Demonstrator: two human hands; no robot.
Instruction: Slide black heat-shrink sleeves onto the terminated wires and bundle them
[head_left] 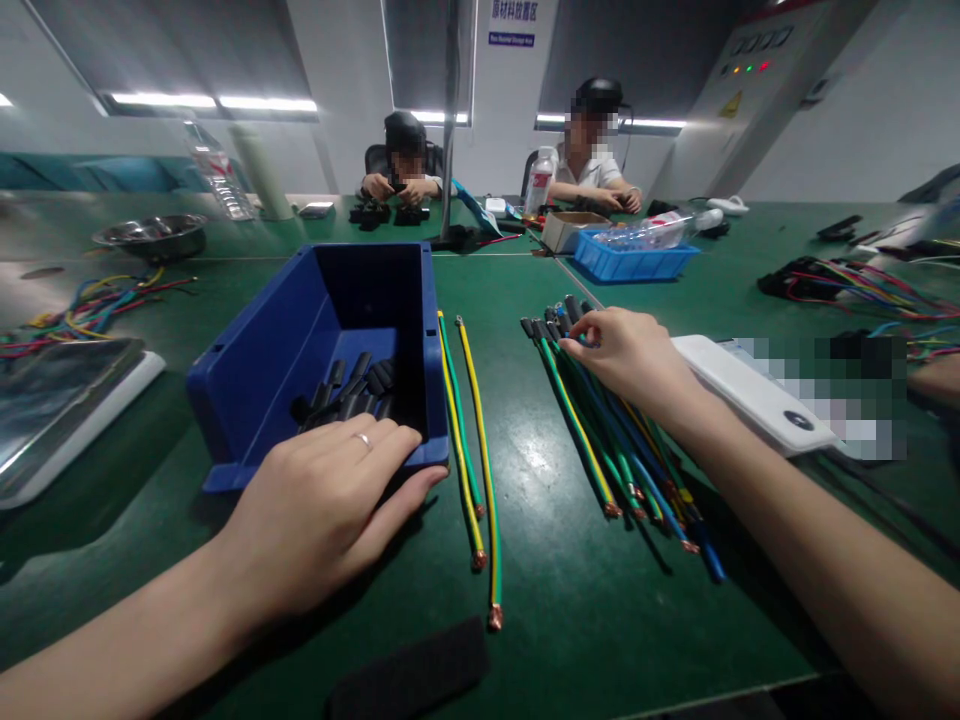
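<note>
My left hand [322, 500] is at the front of a blue plastic bin [247, 370], fingers over its low front lip and thumb outside. Short black tubes [360, 385] lie in a heap inside. To the right of the bin are several yellow-green cables [484, 440] with bare copper ends toward me. My right hand [634, 355] is curled at the far ends of a bundle of green, yellow and blue cables [585, 430], thumb and forefinger pinched round a cable end. Black sleeves cover the bundle's far ends; the grasped part is mostly hidden by the fingers.
A black foam-like strip [412, 670] lies near the front edge. On the right rests a white device [750, 390]; at left a tablet-like device [67, 410], loose wires and a metal bowl [154, 237]. A light-blue tray [637, 258] stands farther back. Two people sit across the table.
</note>
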